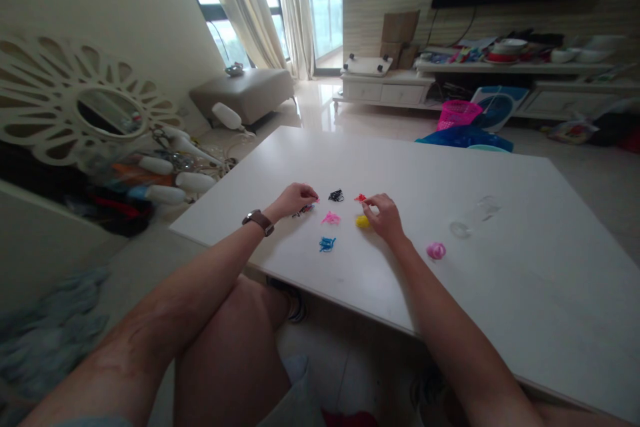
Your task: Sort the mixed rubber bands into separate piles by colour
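Small heaps of rubber bands lie on the white table. My left hand is closed in a pinch on a pinkish rubber band, just above a mixed-colour heap that it partly hides. My right hand has its fingertips together at the edge of the red rubber bands; what they pinch is too small to make out. Below its fingers, partly covered, are the yellow rubber bands. Between my hands are black rubber bands, pink rubber bands and, nearer me, blue rubber bands.
Right of my right forearm sit a pink round lid-like piece and a clear container on its side. Beyond the table are a pink basket and a low cabinet. Lamp parts clutter the floor at left.
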Tool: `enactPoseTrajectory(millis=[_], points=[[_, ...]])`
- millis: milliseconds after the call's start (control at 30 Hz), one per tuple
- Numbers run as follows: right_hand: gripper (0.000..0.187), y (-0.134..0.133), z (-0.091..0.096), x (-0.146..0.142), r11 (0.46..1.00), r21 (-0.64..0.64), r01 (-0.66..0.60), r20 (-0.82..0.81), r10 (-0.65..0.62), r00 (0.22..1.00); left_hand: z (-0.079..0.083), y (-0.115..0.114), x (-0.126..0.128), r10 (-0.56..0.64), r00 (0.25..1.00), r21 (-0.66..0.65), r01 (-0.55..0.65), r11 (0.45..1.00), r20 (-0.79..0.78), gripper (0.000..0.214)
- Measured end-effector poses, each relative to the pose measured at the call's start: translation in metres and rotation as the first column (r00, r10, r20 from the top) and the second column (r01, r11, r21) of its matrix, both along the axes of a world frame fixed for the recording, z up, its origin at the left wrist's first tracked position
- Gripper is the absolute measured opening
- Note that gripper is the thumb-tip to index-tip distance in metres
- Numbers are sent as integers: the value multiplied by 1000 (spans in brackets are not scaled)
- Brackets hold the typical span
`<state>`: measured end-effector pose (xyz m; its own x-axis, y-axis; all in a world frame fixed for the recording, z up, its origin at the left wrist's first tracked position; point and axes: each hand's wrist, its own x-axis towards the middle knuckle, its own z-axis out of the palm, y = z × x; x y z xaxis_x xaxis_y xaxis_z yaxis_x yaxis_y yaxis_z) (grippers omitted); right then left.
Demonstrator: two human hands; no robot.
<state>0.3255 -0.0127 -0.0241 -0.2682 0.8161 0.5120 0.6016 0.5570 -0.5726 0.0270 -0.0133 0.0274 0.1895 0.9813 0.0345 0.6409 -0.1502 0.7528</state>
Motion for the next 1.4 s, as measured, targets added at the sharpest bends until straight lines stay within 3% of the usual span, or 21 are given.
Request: enactPoseTrajectory(millis=[167, 333, 633, 1033, 1133, 1267, 1400], points=[[19, -13, 5, -15, 986, 14, -168, -66, 168, 984, -1, -4, 36, -177, 983, 28, 176, 984, 50, 19], [15, -16, -1, -23, 964, 62, -260, -150, 267, 952, 4, -8, 56, -237, 967, 25, 236, 971, 92, 20], [10, -18, -3, -28, 974, 1, -227, -237, 221, 946, 10, -12, 65, -235, 968, -4, 236, 972, 84, 16], [7, -21, 1, -30, 981, 5, -193, -202, 190, 961, 7, -9, 63, -185, 978, -31, 189, 982, 100, 12], [7, -20, 1, -28, 985, 7, -172, -142, 172, 975, 8, -4, 51, -83, 992, -41, 87, 995, 92, 11], [8, -17, -1, -29, 981, 41, -188, 87, 184, 979, 10, -1, 30, 60, 998, -41, -59, 997, 24, 12], [12, -17, -1, -39, 976, 39, -213, 272, 195, 942, 5, 0, 20, 67, 998, -44, -67, 997, -3, 13]])
